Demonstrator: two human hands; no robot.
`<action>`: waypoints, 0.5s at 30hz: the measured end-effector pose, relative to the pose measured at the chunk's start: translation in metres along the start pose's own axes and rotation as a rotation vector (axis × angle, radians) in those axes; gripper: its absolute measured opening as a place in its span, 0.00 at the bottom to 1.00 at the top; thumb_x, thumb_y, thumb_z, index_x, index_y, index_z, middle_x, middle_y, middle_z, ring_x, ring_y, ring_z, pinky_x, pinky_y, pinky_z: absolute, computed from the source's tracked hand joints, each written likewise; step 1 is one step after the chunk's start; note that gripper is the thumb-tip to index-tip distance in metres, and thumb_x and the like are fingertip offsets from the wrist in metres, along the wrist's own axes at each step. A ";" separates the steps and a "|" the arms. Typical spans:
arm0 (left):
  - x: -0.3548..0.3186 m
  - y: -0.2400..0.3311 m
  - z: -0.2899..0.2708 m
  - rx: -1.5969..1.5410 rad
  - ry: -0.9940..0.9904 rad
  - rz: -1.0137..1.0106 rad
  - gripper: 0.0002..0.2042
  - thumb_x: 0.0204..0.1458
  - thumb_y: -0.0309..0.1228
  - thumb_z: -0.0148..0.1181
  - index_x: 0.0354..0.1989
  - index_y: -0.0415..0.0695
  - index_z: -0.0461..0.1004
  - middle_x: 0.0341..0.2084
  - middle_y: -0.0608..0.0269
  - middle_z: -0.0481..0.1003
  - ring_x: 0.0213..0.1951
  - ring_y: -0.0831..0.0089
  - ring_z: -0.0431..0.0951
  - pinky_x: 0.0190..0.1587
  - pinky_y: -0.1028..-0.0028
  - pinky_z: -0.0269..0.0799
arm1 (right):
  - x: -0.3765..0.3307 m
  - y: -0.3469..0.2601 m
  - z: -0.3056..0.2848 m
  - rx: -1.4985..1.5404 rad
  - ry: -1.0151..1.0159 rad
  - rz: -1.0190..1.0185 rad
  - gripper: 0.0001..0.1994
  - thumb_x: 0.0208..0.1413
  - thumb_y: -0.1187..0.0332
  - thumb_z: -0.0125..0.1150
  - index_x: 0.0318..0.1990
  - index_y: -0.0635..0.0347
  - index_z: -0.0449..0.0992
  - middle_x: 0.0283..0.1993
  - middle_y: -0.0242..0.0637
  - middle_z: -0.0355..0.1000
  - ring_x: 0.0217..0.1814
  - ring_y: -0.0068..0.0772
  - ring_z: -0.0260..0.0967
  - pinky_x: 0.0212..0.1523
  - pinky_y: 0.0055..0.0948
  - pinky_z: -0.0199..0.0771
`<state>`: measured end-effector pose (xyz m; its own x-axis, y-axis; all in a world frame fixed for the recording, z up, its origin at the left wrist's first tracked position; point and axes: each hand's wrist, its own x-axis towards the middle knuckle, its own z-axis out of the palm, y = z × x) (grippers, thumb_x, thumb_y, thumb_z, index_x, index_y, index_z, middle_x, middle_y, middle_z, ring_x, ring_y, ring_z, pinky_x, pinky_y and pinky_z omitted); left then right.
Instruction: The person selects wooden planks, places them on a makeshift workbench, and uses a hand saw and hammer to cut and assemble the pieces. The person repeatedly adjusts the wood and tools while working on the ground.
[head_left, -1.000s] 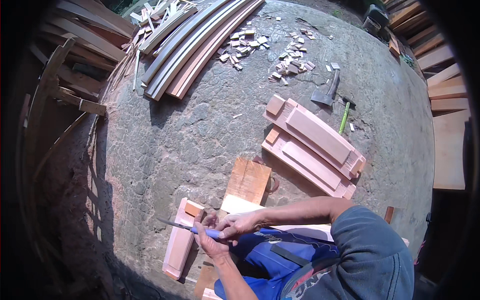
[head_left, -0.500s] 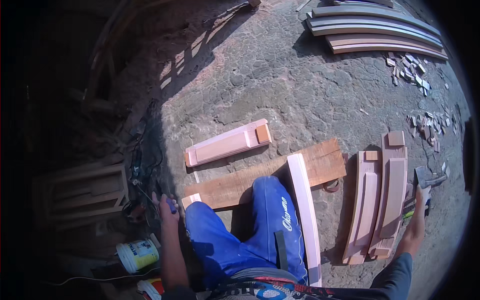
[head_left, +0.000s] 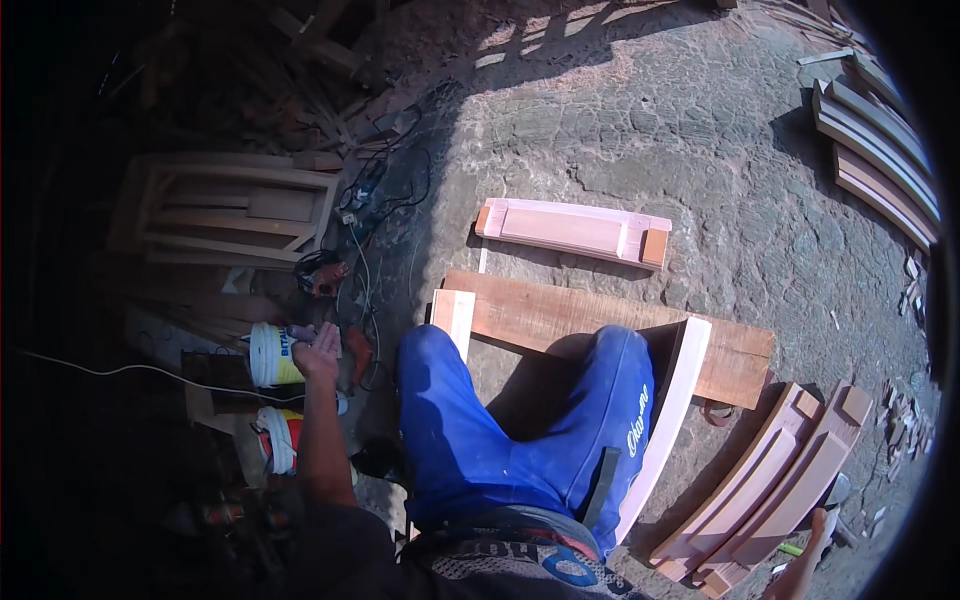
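My left hand (head_left: pixel 318 352) is over the shaded ground, beside a white bucket (head_left: pixel 265 355). A small tool with a bluish handle (head_left: pixel 299 332) lies across its palm under the thumb; its far end is lost in shadow. My right hand (head_left: pixel 822 526) is at the lower right, beside two curved wooden pieces (head_left: pixel 775 490). A grey metal tool head (head_left: pixel 839 489) shows just past it, and its fingers are too hidden to read. A pale curved wooden rail (head_left: pixel 668 425) leans along my right leg, over a brown board (head_left: pixel 600 325) in front of my knees.
A pinkish wooden piece (head_left: pixel 575 232) lies beyond the board. To the left are a wooden frame (head_left: pixel 240 170), cords, power tools (head_left: pixel 322 277) and a second bucket (head_left: pixel 280 440). Stacked curved rails (head_left: pixel 880 165) and scattered offcuts (head_left: pixel 905 425) are at the right.
The view has swung left, so the stacked rails sit further right. My left hand, with the blue-handled tool, has come beside the white bucket. My right hand shows less at the lower right.
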<state>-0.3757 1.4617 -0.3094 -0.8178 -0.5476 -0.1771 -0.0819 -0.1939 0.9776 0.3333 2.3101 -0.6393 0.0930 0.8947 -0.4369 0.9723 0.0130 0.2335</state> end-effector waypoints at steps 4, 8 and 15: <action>0.012 -0.022 -0.018 0.133 -0.073 0.030 0.23 0.70 0.40 0.44 0.67 0.43 0.56 0.67 0.36 0.64 0.66 0.44 0.70 0.65 0.51 0.69 | -0.003 -0.007 -0.009 0.036 -0.029 -0.023 0.29 0.66 0.62 0.52 0.74 0.53 0.59 0.68 0.59 0.65 0.74 0.57 0.58 0.69 0.51 0.64; 0.043 -0.005 -0.052 0.286 -0.083 -0.029 0.23 0.70 0.41 0.49 0.68 0.46 0.54 0.59 0.41 0.74 0.58 0.52 0.79 0.57 0.59 0.77 | -0.014 -0.027 -0.005 -0.113 -0.095 -0.044 0.29 0.68 0.55 0.49 0.74 0.48 0.59 0.72 0.51 0.60 0.76 0.52 0.55 0.69 0.56 0.63; 0.044 -0.036 0.003 0.776 0.101 0.000 0.29 0.63 0.53 0.61 0.63 0.51 0.60 0.46 0.59 0.78 0.43 0.67 0.81 0.47 0.64 0.78 | -0.010 -0.011 -0.015 -0.408 0.201 -0.139 0.31 0.67 0.53 0.58 0.73 0.51 0.58 0.60 0.41 0.70 0.69 0.38 0.65 0.59 0.53 0.71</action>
<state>-0.4101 1.4469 -0.3519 -0.7652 -0.6260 -0.1506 -0.4873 0.4102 0.7709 0.3189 2.3077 -0.6243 -0.1143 0.9404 -0.3203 0.8052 0.2765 0.5247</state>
